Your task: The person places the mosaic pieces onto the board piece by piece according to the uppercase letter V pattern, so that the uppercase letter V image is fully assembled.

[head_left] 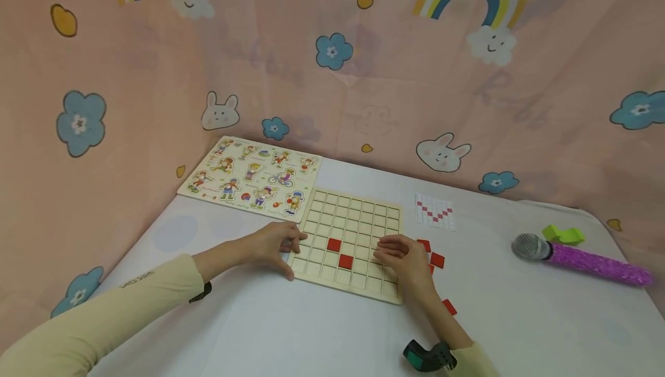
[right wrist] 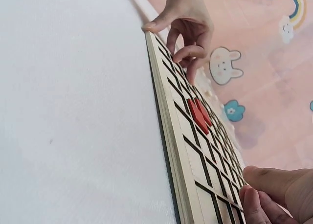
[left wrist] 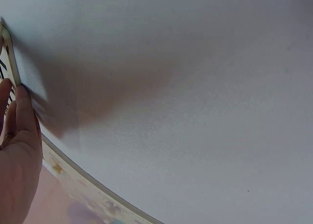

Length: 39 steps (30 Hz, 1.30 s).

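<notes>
A wooden grid board (head_left: 324, 230) lies on the table, with two red square tiles (head_left: 334, 245) set diagonally in its cells. At its near left corner my left hand (head_left: 270, 247) holds the edge, the thumb at the corner and curled fingers along the left side. In the left wrist view only part of that left hand (left wrist: 19, 150) shows. Over the board's right side is my right hand (head_left: 407, 261), fingers loosely bent and close together. No tile is visible between the right hand's fingers (right wrist: 264, 177). Several loose red tiles (head_left: 437, 260) lie just beyond that hand, partly hidden.
A picture puzzle board (head_left: 249, 178) with figures adjoins the grid's far left. Behind the loose tiles lies a paper card (head_left: 435, 211) with a red V pattern on a grid. A purple microphone (head_left: 597, 261) and green blocks (head_left: 563, 234) are at the right. A patterned pink cloth (head_left: 312, 94) hangs behind.
</notes>
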### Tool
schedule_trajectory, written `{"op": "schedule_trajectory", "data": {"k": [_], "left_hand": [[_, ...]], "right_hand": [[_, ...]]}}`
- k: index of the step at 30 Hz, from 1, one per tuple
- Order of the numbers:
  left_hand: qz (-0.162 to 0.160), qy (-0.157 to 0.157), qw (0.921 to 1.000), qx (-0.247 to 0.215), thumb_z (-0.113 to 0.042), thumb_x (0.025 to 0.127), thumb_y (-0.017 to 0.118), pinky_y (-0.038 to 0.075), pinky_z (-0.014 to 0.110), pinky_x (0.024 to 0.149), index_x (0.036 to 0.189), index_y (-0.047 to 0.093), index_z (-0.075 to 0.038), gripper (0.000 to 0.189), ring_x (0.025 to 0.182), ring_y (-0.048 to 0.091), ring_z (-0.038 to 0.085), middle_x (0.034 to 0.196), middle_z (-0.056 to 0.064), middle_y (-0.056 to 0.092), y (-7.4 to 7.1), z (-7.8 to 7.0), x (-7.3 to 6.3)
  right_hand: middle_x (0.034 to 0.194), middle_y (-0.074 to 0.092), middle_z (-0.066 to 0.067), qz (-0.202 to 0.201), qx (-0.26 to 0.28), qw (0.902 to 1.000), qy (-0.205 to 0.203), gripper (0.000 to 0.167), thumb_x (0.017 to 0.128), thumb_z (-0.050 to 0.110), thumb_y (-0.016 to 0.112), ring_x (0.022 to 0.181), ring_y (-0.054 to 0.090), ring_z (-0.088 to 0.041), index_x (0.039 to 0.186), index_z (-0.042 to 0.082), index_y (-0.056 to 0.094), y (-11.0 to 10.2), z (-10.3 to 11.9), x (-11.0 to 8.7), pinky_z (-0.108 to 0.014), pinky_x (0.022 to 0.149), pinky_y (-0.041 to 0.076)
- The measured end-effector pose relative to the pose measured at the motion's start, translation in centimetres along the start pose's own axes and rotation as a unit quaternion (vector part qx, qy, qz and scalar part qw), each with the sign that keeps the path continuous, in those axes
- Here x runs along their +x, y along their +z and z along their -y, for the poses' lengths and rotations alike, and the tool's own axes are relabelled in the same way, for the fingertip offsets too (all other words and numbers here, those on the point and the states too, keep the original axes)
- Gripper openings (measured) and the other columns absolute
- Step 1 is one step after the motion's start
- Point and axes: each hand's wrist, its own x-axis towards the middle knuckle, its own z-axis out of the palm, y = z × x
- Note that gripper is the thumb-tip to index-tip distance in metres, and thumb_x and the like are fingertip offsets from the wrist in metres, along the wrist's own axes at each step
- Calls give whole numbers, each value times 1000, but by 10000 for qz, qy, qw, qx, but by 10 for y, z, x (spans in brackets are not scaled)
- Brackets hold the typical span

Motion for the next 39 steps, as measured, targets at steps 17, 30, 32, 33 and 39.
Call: {"op": "schedule_trajectory", "data": {"k": [17, 30, 32, 33, 39], "left_hand": [[19, -43, 10000, 22, -19, 58, 92, 49, 25, 100, 80, 59, -9, 40, 122, 52, 31, 125, 12, 57, 1, 0, 0], [46, -88, 9998, -166, -17, 58, 92, 50, 19, 95, 80, 59, -8, 41, 124, 51, 32, 126, 15, 56, 1, 1, 0], [65, -116, 9996, -245, -16, 58, 92, 51, 17, 93, 80, 58, -7, 41, 125, 50, 33, 127, 17, 56, 1, 1, 1], [70, -125, 9995, -274, -15, 58, 92, 51, 17, 92, 80, 58, -7, 41, 125, 49, 34, 128, 17, 56, 1, 1, 1], [78, -183, 9990, -413, -14, 58, 91, 51, 17, 91, 80, 57, -6, 41, 125, 49, 35, 128, 19, 55, 1, -1, 0]], "right_hand": [[115, 66, -15, -494, -1073, 9923, 381, 38, 89, 19, 70, 94, 66, -11, 122, 3, 59, -69, -20, -12, -7, 78, 52], [122, 60, -23, -108, -1210, 9925, 113, 44, 91, 18, 67, 86, 57, 10, 127, -2, 53, -117, -47, -10, -5, 79, 50], [121, 61, -23, 49, -1291, 9916, 113, 44, 90, 16, 68, 86, 58, 9, 126, -3, 54, -120, -51, -8, -5, 78, 50], [121, 61, -23, 135, -1313, 9912, 105, 44, 89, 16, 69, 87, 58, 8, 126, -3, 54, -122, -53, -7, -5, 78, 51], [120, 61, -24, 490, -1269, 9906, -114, 44, 86, 12, 72, 87, 61, 0, 124, -4, 55, -128, -57, -2, -8, 78, 52]]}}
